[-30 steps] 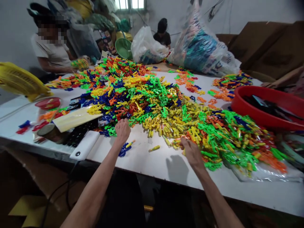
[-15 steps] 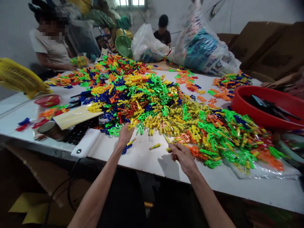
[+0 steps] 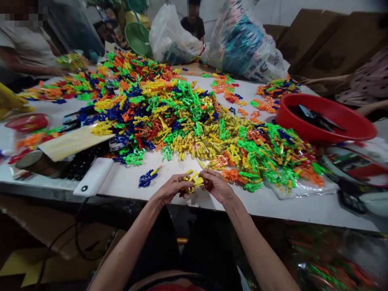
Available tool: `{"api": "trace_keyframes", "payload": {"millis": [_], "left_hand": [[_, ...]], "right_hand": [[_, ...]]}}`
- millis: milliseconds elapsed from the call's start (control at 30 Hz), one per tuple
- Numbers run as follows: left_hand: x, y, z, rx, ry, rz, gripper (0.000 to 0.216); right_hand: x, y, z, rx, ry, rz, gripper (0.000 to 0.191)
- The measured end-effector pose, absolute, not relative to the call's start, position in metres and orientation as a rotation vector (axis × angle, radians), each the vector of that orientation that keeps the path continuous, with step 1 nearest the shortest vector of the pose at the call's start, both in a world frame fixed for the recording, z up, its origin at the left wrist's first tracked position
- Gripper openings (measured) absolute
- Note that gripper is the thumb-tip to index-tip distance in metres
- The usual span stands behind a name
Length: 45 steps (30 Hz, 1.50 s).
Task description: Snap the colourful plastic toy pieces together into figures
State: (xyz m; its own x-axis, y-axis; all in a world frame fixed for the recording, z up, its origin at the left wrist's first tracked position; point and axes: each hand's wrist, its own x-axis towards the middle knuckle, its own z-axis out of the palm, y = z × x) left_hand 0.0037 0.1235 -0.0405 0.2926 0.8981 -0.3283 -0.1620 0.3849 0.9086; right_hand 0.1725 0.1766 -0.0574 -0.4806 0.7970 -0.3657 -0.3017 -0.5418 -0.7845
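Note:
My left hand (image 3: pixel 172 188) grips a yellow plastic figure (image 3: pixel 194 182) with thin limbs, just above the table's front edge. Close against it, my right hand (image 3: pixel 217 184) has its fingers pinched at the figure's right end; whether a smaller piece is also in those fingers is hidden. A blue plastic figure (image 3: pixel 147 178) with a yellow tube-like piece on it lies left of my left hand. Beyond both hands spreads a big heap of plastic figures (image 3: pixel 169 117) in yellow, green, orange, blue and red, with many yellow pieces (image 3: pixel 209 147) at its near side.
On the left are a white power bank-like device (image 3: pixel 93 176) with a cable, a tin can (image 3: pixel 38 163) and a yellowish board (image 3: pixel 72 141). A red basin (image 3: pixel 325 119) holds dark items at right. Full plastic bags (image 3: pixel 245 44) stand behind. Other people sit around the table.
My hands have come together near the table edge; the left drew back from the heap with a yellow figure. The camera view has tilted down and shifted right.

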Motion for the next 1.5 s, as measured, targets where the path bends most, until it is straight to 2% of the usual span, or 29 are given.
{"api": "trace_keyframes", "payload": {"millis": [667,967,1200,1400,1500], "left_hand": [[0.016,0.119,-0.053,0.662,0.903,0.974,0.025],[0.016,0.119,-0.051,0.707,0.921,0.950,0.032],[0.020,0.122,-0.063,0.805,1.125,0.961,0.041],[0.011,0.125,-0.057,0.973,1.180,0.933,0.045],[-0.032,0.127,-0.046,1.289,1.604,0.984,0.037]], "right_hand": [[0.177,0.171,-0.057,-0.860,-0.838,2.065,0.022],[0.173,0.166,-0.054,-0.929,-0.878,2.038,0.028],[0.173,0.165,-0.055,-1.097,-1.336,1.590,0.022],[0.204,0.191,-0.050,-1.268,-1.219,1.587,0.035],[0.252,0.227,-0.032,-1.395,-1.056,1.099,0.033]]}}
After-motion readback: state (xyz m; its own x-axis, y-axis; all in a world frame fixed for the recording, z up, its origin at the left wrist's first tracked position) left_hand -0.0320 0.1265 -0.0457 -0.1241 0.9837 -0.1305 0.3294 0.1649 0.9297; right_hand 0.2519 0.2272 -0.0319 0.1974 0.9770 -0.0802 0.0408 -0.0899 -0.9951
